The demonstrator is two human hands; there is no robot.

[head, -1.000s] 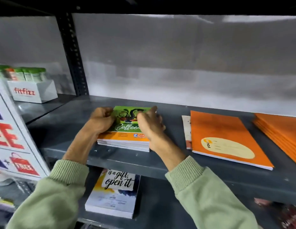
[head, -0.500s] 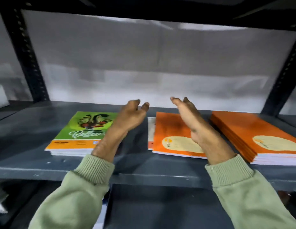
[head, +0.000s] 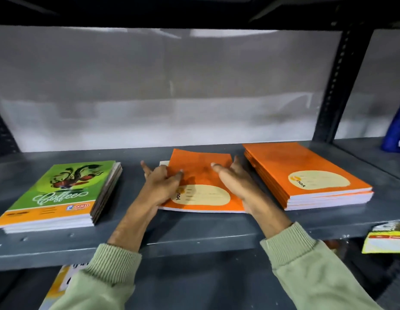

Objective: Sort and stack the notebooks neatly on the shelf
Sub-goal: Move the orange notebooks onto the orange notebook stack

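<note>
An orange notebook (head: pixel 203 175) with a cream label lies in the middle of the grey shelf (head: pixel 194 229), on top of a paler one whose corner pokes out at its far left. My left hand (head: pixel 163 184) grips its left edge, thumb on the cover. My right hand (head: pixel 234 182) presses against its right edge with fingers stretched flat. A stack of green "Coffee" notebooks (head: pixel 58 193) sits to the left. A taller stack of orange notebooks (head: pixel 306 173) sits to the right, almost touching my right hand.
A dark upright post (head: pixel 335 86) bounds the bay on the right, with a blue packet (head: pixel 395 130) beyond it. A yellow-green packet (head: pixel 386 240) hangs at the lower right. A book (head: pixel 60 285) lies on the shelf below.
My hands left the green stack and moved right. They came down from the air onto the middle orange notebook. The view has shifted right.
</note>
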